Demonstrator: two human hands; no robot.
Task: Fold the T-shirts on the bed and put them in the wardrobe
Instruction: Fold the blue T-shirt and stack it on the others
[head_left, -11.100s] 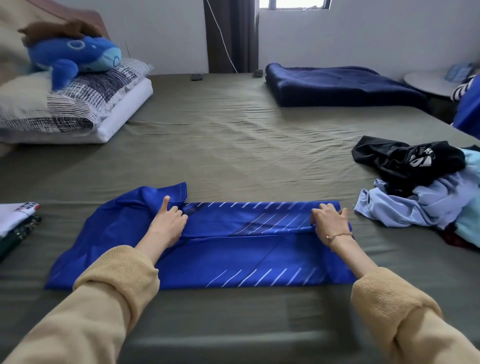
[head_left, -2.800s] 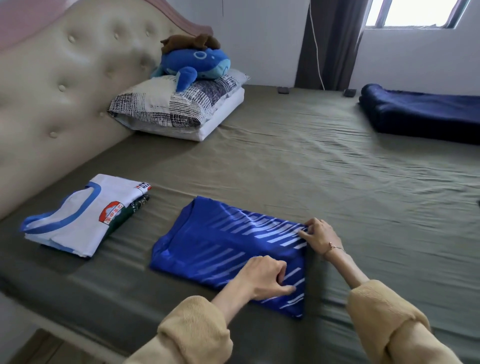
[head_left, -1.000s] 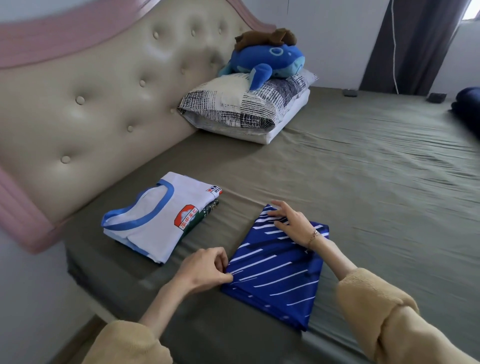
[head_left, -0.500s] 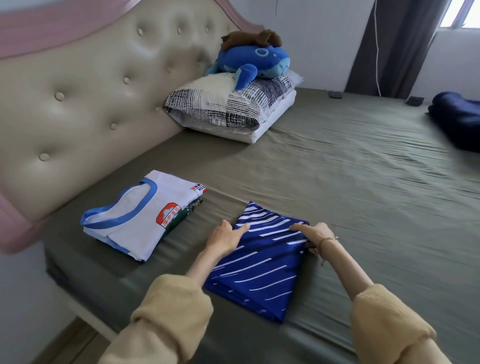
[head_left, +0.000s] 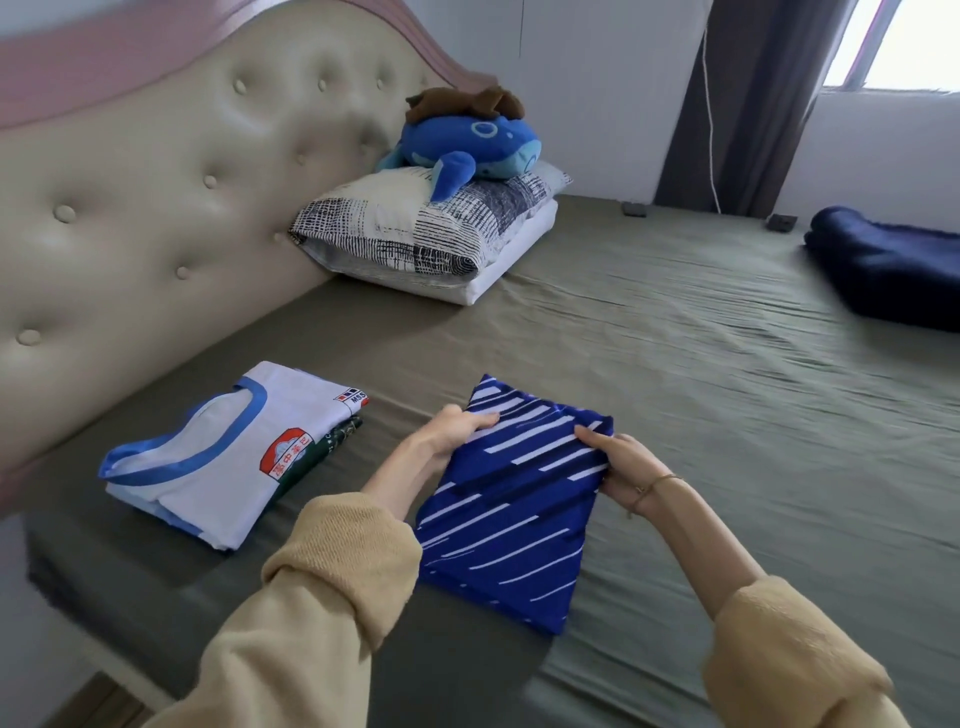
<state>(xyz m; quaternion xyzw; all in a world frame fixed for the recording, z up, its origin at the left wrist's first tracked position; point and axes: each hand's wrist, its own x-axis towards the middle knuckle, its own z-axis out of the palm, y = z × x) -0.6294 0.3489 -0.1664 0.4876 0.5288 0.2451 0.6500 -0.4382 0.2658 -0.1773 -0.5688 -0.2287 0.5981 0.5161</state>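
Blue T-shirt: the folded blue T-shirt (head_left: 511, 512) with white slanted stripes lies on the bed (head_left: 701, 374) near its front edge, at about 6 o'clock from the middle of the mattress.
Left hand: the left hand (head_left: 451, 434) grips the shirt's left edge near the far corner, thumb on top, fingers curled under.
Right hand: the right hand (head_left: 626, 460) pinches the right edge, fingers on top of the cloth; a thin bracelet sits on that wrist.
Folded pile: a white T-shirt (head_left: 223, 457) with a blue collar tops a small stack at 9 o'clock from the blue shirt, just apart from it.
Writing: a red badge with white characters too small for me to read; a sleeve tag showing "MSS".
Under it: a dark green garment (head_left: 337, 436) peeks out.
Far side: 2 pillows (head_left: 415, 234) at 12 o'clock, a blue plush (head_left: 467, 143) on top; navy blanket (head_left: 893, 265) at 2 o'clock.
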